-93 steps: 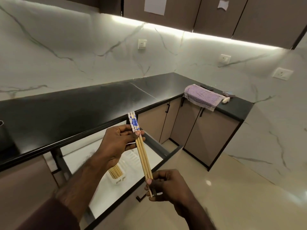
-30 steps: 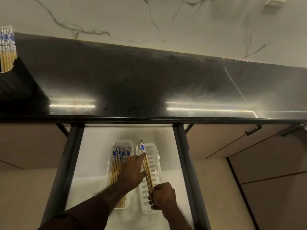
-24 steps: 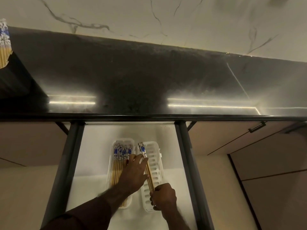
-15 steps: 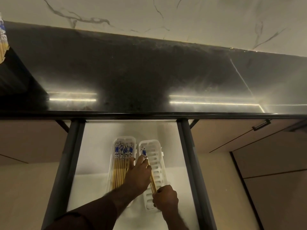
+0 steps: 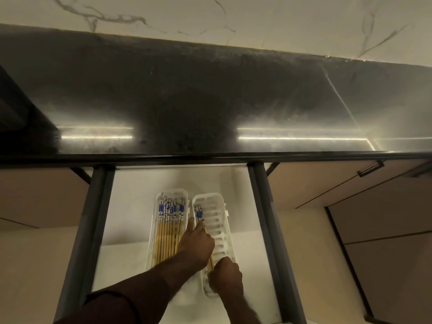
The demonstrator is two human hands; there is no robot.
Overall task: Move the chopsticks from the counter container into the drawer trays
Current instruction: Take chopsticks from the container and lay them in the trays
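While both hands reach into the open drawer (image 5: 131,206), a pair of slim bamboo chopsticks (image 5: 200,215) with blue-and-white patterned tops lies lengthwise along the left side of the right tray (image 5: 221,230), a white slotted plastic trough with rounded corners. The left hand (image 5: 196,244) rests over their middle, fingers (image 5: 190,224) stretched forward and relaxed, touching the sticks. The right hand (image 5: 225,274) sits at the near end, its fingers curled down around the tapered tips. Just beside it, the left tray (image 5: 154,230), of the same white plastic, holds a flat row of matching chopsticks (image 5: 169,228). Beyond the drawer's dark metal rails runs the glossy black stone table (image 5: 210,90), streaked with reflected light, below a veined marble wall (image 5: 257,17).
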